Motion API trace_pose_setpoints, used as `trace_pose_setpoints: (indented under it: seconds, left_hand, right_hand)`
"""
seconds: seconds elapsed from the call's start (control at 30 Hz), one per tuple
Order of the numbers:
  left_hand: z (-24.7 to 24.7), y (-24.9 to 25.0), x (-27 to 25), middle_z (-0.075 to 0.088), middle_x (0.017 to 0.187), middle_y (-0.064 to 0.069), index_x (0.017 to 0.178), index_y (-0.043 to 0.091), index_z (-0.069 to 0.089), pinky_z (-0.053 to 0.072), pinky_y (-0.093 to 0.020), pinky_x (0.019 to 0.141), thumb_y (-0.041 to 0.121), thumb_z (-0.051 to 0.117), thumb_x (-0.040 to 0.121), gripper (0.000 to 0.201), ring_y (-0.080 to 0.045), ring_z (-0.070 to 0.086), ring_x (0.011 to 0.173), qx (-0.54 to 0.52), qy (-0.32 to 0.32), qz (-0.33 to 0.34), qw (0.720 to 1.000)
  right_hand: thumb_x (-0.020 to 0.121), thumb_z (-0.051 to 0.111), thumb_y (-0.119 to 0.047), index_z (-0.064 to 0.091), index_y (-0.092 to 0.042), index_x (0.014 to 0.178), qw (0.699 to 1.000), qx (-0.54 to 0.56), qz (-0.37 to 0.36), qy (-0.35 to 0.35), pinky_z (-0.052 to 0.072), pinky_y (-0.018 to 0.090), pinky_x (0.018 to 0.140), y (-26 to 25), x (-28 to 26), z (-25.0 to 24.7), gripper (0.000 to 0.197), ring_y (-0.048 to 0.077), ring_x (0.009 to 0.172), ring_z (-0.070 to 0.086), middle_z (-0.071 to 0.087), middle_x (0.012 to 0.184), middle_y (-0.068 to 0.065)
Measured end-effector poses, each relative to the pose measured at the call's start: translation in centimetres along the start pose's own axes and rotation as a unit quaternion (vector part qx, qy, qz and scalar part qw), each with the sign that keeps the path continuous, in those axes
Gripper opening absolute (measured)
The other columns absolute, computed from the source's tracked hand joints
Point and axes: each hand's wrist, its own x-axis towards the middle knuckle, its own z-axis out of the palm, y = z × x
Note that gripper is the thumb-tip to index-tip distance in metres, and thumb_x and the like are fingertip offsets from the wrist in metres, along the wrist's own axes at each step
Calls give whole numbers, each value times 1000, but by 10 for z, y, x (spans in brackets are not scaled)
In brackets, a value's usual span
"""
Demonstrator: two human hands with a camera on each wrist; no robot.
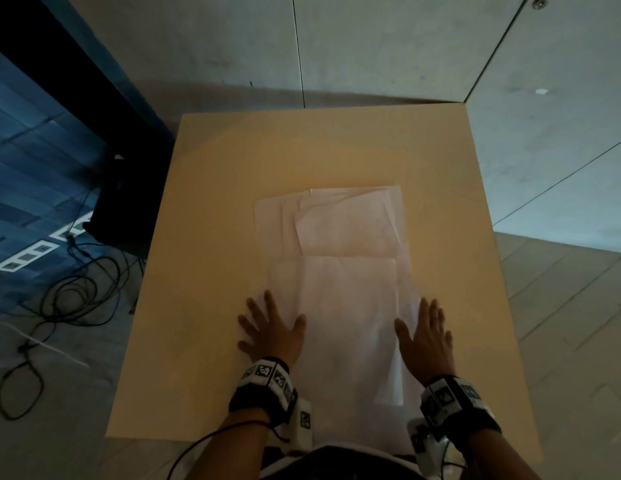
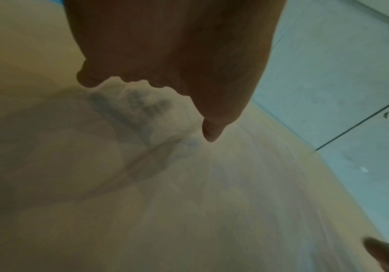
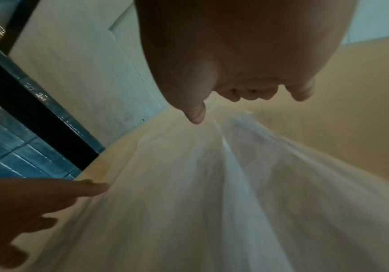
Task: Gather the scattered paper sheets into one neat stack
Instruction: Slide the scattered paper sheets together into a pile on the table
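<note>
Squaring: I judge I am at the straightening step, both palms flanking the paper sheets [image 1: 340, 282], which lie overlapped in a loose pile on the middle and near part of the table [image 1: 215, 237].
Left hand: my left hand [image 1: 272, 329] lies flat with fingers spread, straight and apart, along the pile's left edge; it pinches nothing.
Right hand: my right hand [image 1: 425, 336] lies flat too, fingers straight and close together, at the pile's right edge, clamped on nothing.
Pile: far sheets sit skewed, corners fanning out at the top; a near sheet hangs toward the table's front edge.
Next move: I would say it calls for pushing both palms inward, then tapping the far and near edges flush.
Material: thin white paper, slightly translucent, faint print showing through in the left wrist view; a soft lengthwise ridge rises in the right wrist view.
Surface: smooth pale wood, matte, rectangular.
</note>
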Motion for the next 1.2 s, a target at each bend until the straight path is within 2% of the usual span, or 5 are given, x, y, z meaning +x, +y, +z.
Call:
trace_pose_setpoints:
  seconds: [0.13, 0.3, 0.7, 1.07, 1.2]
  left_hand:
    - [3, -17, -5, -24, 161, -4, 152, 33, -15, 11, -63, 116, 65, 43, 88, 93, -38, -14, 148, -19, -8, -48, 999]
    - [35, 6, -34, -20, 162, -10, 153, 26, -14, 13, -58, 117, 58, 38, 92, 86, -45, -10, 147, 33, -17, -7, 999]
    - [51, 10, -55, -21, 161, -11, 153, 20, -16, 10, -57, 119, 52, 36, 95, 84, -40, -13, 148, 36, -35, 40, 998]
    - [41, 7, -58, -22, 160, -13, 153, 19, -16, 11, -53, 119, 51, 44, 94, 89, -38, -16, 148, -1, -72, 57, 996]
    - [40, 13, -63, -18, 162, -10, 152, 22, -18, 6, -50, 120, 53, 48, 92, 94, -35, -13, 149, -26, -100, 83, 991]
  right_hand:
    - [95, 26, -57, -16, -18, 150, 999, -40, 0, -22, -1, 50, 121, 19, -16, 10, 79, 20, 149, -15, -20, 160, 2]
    - [96, 23, -53, -14, -15, 151, 998, -65, -19, -20, -4, 48, 121, 10, -23, 28, 75, 21, 148, -15, -19, 160, 4]
    - [97, 24, -49, -10, -16, 152, 997, -48, -53, -38, -2, 44, 122, 10, -37, 29, 72, 20, 150, -10, -13, 162, 3]
    - [98, 31, -44, -10, -12, 151, 992, -26, -83, -87, 6, 43, 122, 15, -42, 28, 75, 23, 150, -7, -12, 162, 6]
    - [97, 35, -45, -4, -15, 153, 991, -7, -84, -104, 19, 41, 121, 7, -39, 16, 74, 22, 150, 9, -3, 163, 4]
